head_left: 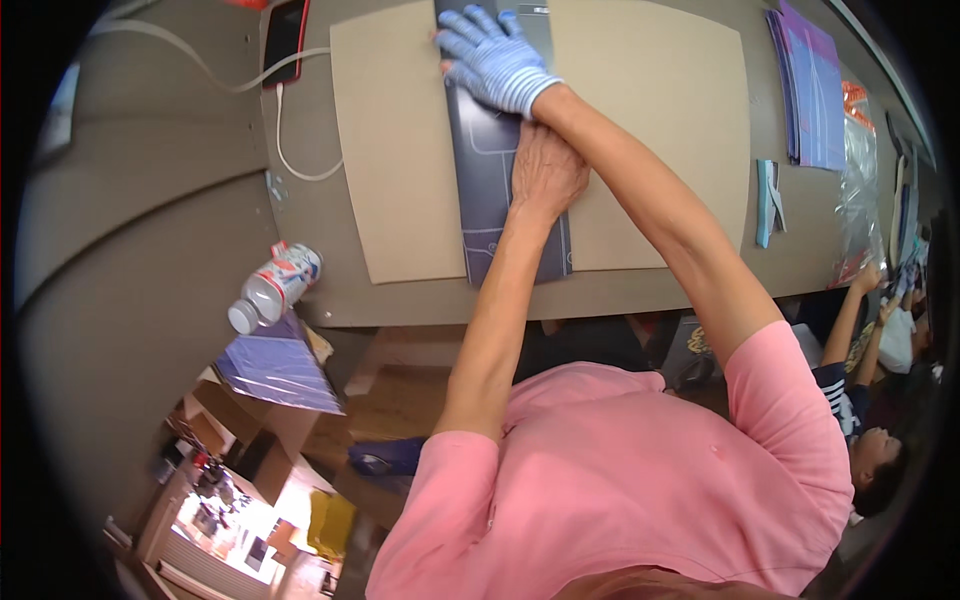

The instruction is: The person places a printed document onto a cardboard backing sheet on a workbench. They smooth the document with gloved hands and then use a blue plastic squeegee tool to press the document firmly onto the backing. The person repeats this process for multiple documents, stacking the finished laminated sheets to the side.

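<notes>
A long dark blue-grey printed strip (487,185), like a folded sheet, lies lengthwise on a tan cardboard sheet (650,130) on the table. My right hand (495,62), in a blue-and-white knit glove with bare fingertips on the thumb side, rests flat on the strip's far part, fingers stretched out. My right wrist crosses over my left hand (548,168), which is bare and presses on the strip's right edge nearer to me. The left fingers are mostly hidden under the right wrist, so their pose does not show.
At the left are a phone (286,40) with a white cable and a plastic bottle (272,288) lying by the corner. To the right lie a small light-blue tool (767,203), purple folded packs (810,95) and clear plastic bags (860,190). Another person (865,440) works farther right.
</notes>
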The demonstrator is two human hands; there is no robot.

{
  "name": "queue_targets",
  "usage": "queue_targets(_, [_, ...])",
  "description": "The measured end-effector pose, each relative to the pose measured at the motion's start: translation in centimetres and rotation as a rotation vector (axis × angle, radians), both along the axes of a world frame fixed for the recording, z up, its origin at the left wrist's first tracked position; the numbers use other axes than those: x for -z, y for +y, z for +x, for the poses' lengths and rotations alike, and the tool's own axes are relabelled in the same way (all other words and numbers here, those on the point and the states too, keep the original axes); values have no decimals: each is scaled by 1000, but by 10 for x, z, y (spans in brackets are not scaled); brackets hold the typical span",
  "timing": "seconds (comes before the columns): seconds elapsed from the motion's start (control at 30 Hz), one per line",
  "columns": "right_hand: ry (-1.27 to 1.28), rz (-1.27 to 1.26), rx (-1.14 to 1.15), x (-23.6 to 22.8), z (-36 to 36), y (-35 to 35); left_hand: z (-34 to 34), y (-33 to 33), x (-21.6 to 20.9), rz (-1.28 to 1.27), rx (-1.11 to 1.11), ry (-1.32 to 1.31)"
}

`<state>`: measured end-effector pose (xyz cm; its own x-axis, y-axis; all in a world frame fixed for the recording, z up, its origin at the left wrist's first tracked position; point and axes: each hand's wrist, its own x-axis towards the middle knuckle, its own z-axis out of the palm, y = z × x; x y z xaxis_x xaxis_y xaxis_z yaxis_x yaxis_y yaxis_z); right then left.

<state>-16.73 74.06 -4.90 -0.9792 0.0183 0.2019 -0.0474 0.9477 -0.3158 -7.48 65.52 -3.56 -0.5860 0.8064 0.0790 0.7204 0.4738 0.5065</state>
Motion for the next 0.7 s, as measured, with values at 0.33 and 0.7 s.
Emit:
queue_targets(0.33, [-78,137,2,-4,0,-7,99,-94,11,-135,-450,-136])
queue_targets(0.7, [-69,197,-9,1,0,-9,60,-89,-5,-13,-495,-157])
